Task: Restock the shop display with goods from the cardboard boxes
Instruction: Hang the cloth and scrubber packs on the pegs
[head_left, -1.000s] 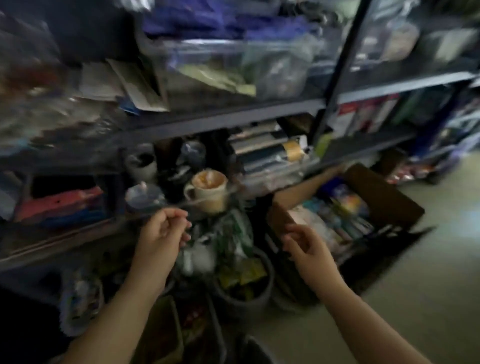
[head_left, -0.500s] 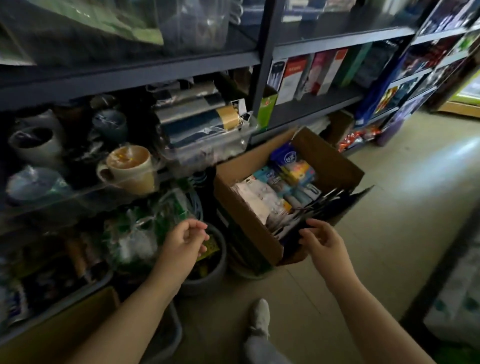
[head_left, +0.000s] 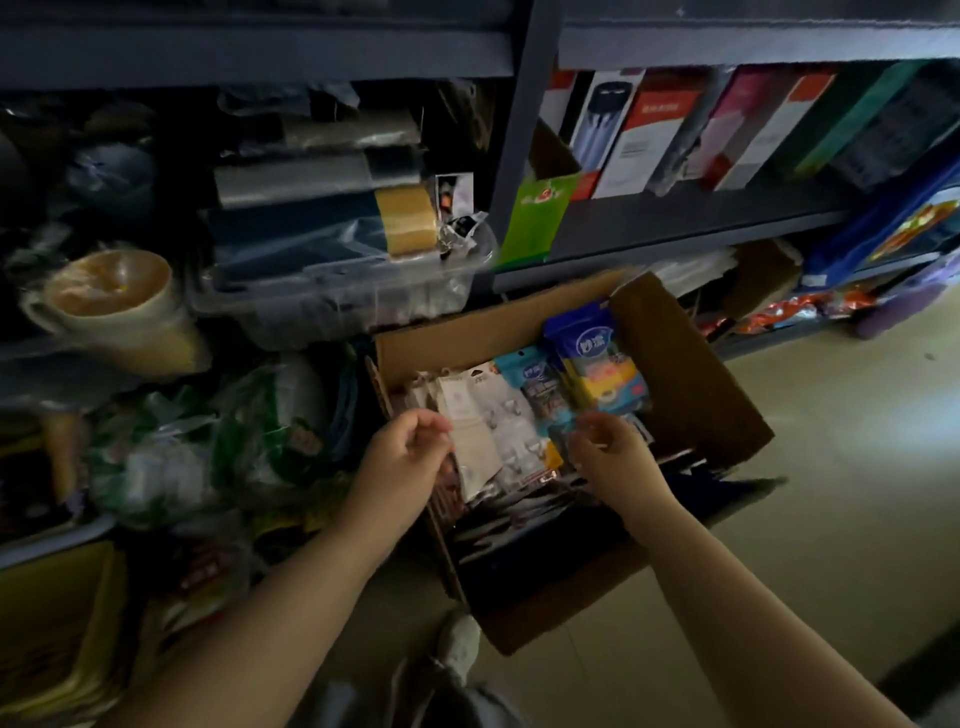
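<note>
An open cardboard box (head_left: 691, 364) is seen on the floor against the foot of a dark metal shelf unit (head_left: 675, 228), its flaps folded outward. It is packed with upright goods: white hook packets (head_left: 485, 415) toward the left, a pale blue packet (head_left: 530, 374) in the middle, and a blue and yellow sponge pack (head_left: 597, 358) toward the far right corner. Dark flat packets (head_left: 519, 519) are stacked in the near part of the box.

Both hands are held over the box. The left hand (head_left: 400, 457) is placed above the box's left edge, just beside the white hook packets; its fingers are loosely curled, with the thumb close to the fingertips, and nothing is seen held in it. The right hand (head_left: 613, 457) is placed over the middle of the box, just in front of the pale blue packet and the sponge pack. Its fingers are curled downward toward the goods, but whether a packet is pinched cannot be told, since the fingertips are blurred against the packaging.

On the shelf above the box, a row of tall boxed goods (head_left: 654, 135) is stood leaning. To the left, a clear plastic tub (head_left: 332, 296) with rolled goods and a cream mug (head_left: 109, 306) are kept on the shelves. A shoe (head_left: 460, 644) is visible on the floor near the box's front corner.
</note>
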